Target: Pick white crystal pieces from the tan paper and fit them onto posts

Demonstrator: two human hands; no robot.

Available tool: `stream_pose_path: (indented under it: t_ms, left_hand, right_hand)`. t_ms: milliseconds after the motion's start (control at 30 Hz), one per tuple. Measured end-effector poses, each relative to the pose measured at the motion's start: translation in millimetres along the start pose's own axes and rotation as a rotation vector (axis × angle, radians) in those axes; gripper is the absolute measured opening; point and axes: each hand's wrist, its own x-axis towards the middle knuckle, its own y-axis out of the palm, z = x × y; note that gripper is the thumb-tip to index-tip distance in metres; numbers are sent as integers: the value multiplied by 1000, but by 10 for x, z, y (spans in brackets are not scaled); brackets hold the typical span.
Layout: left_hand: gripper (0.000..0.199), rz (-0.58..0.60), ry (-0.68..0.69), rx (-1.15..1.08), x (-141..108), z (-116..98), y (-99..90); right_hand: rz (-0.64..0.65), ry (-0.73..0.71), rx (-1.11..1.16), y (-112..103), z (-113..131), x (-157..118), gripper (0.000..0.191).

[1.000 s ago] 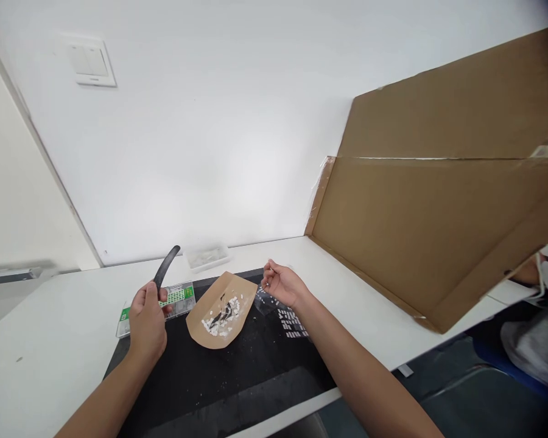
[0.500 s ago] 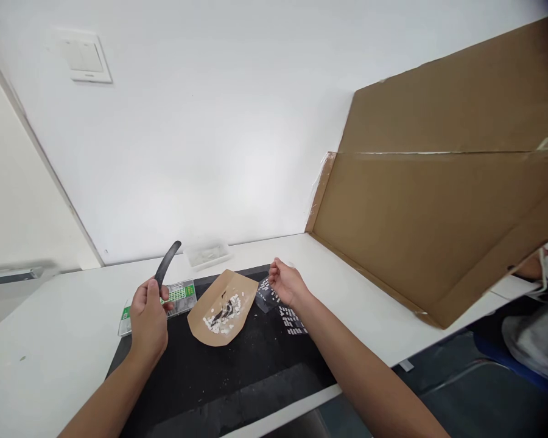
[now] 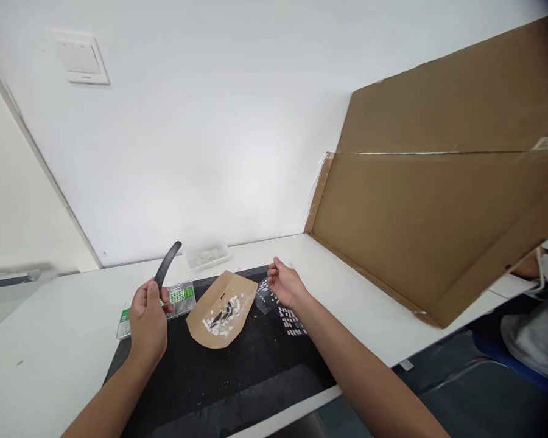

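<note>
My left hand [image 3: 150,310] is closed round the lower end of a dark curved strip [image 3: 168,264], which points up and to the right. My right hand [image 3: 285,283] is raised over the mat's right part, fingers pinched; what they hold, if anything, is too small to tell. Between the hands a brown paper sheet [image 3: 201,322] lies on the black mat [image 3: 237,383], bearing many small white pieces [image 3: 221,325] and dark scraps. A clear sheet with rows of white pieces [image 3: 265,298] lies under my right hand, near another such group [image 3: 292,322].
A clear case with green parts [image 3: 182,296] lies behind my left hand. A shallow translucent tray [image 3: 205,257] stands by the wall. A large cardboard panel [image 3: 420,225] leans at the right on the white table [image 3: 41,365]. Part of another person [image 3: 536,322] shows at the far right.
The whole view has shifted very slightly. Both hands keep nearly the same pose, and the dark strip remains in my left hand.
</note>
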Motion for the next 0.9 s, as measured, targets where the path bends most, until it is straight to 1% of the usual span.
stream_pose_path:
  t_ms: [167, 400, 633, 900]
  left_hand:
    - [33, 19, 3, -6, -6, -7, 6]
    - [37, 42, 7, 4, -36, -34, 15]
    - [35, 57, 26, 21, -39, -34, 21]
    - [37, 52, 22, 26, -39, -38, 21]
  right_hand:
    - [16, -5, 3, -15, 1, 16, 24]
    - [85, -13, -11, -12, -5, -24, 23]
    - [120, -25, 12, 2, 20, -56, 24]
    - [151, -5, 4, 14, 45, -66, 27]
